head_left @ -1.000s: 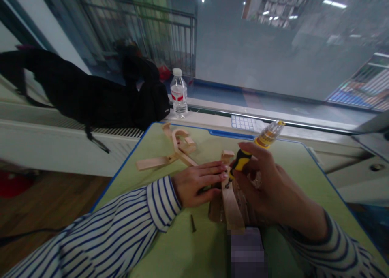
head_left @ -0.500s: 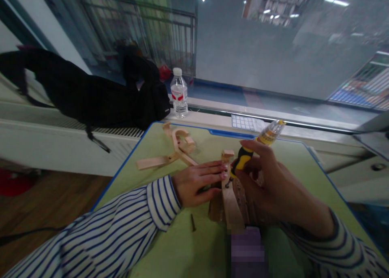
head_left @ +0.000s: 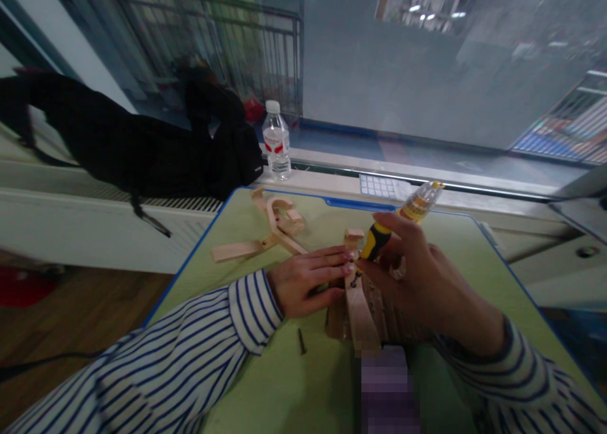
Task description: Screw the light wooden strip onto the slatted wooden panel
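My left hand lies with its fingers stretched out, their tips resting on a pale wooden piece with a small block at its far end. My right hand is closed around a yellow and black screwdriver with a clear handle end. The screwdriver slants down to a dark screw in the wooden piece, just beside my left fingertips. Beneath that piece is a brownish block with small holes, partly hidden by my hands. One loose screw lies on the table near my left cuff.
A joined wooden assembly lies at the far left of the green table with its blue edge. Behind stand a water bottle and a black bag on the sill. Near me is a blurred purple object.
The view has shifted slightly. My right hand and the screwdriver have turned a little over the screw, while my left hand keeps its place on the wooden piece.
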`<state>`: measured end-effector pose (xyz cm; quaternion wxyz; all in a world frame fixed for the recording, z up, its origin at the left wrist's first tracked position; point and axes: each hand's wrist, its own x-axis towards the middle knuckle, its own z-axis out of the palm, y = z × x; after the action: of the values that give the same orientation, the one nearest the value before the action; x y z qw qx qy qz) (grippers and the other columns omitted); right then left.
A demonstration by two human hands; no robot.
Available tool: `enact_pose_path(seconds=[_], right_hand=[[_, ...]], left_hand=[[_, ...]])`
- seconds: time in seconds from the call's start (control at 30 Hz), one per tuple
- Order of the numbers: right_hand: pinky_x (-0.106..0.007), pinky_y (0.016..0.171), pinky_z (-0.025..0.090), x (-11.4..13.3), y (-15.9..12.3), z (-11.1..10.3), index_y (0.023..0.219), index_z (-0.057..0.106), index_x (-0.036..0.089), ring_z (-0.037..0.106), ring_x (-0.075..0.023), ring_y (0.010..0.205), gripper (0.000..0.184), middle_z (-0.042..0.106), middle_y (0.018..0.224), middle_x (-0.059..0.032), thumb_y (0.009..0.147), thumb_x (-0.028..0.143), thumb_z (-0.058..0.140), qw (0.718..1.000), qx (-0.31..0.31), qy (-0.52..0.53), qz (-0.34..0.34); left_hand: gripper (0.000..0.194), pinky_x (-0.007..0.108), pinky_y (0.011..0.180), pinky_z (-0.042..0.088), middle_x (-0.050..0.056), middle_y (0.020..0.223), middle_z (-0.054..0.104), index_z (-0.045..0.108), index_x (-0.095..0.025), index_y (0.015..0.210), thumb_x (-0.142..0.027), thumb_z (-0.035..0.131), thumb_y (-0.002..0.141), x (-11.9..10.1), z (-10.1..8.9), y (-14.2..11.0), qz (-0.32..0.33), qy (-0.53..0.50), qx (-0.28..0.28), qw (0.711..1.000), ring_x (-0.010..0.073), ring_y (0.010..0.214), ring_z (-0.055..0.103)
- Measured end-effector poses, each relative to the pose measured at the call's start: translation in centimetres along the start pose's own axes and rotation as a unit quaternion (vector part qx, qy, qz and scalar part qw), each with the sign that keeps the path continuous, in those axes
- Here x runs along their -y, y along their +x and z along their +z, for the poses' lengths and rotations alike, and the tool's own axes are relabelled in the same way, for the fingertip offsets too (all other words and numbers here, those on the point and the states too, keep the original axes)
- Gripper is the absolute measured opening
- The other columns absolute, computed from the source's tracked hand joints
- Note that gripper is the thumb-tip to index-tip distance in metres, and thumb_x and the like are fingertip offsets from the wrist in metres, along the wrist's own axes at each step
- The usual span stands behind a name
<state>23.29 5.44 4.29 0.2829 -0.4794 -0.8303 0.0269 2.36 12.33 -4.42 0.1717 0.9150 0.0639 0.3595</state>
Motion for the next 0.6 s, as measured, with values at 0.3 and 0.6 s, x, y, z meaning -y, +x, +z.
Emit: enact_pose_path(seconds=[0.3,0.6], right_hand=[[-0.026,0.049,0.042,0.0,0.1,0.1,0.133,0.024,0.019,0.061,-0.016,0.054,0.054,0.063,0.068,0.0012,0.09,0.032,0.052,1.0,0.02,-0.014,0.015],[-0.03,0.06,0.048,0.4,0.0,-0.8,0.133,0.023,0.021,0.065,-0.0182,0.068,0.054,0.068,0.088,-0.0056,0.086,0.023,0.052,0.998,0.044,0.054,0.009]], left_hand=[[0.037,0.042,0.105,0.046,0.02,0.128,0.058,0.056,-0.008,0.122,-0.016,0.055,0.086,0.1,0.0,0.1,0.007,-0.005,0.0,1.0,0.0246,0.133,0.043],[0.043,0.043,0.104,0.046,0.018,0.132,0.056,0.053,-0.012,0.127,-0.016,0.056,0.085,0.7,0.3,-0.2,0.021,-0.018,-0.012,1.0,0.0244,0.133,0.042]])
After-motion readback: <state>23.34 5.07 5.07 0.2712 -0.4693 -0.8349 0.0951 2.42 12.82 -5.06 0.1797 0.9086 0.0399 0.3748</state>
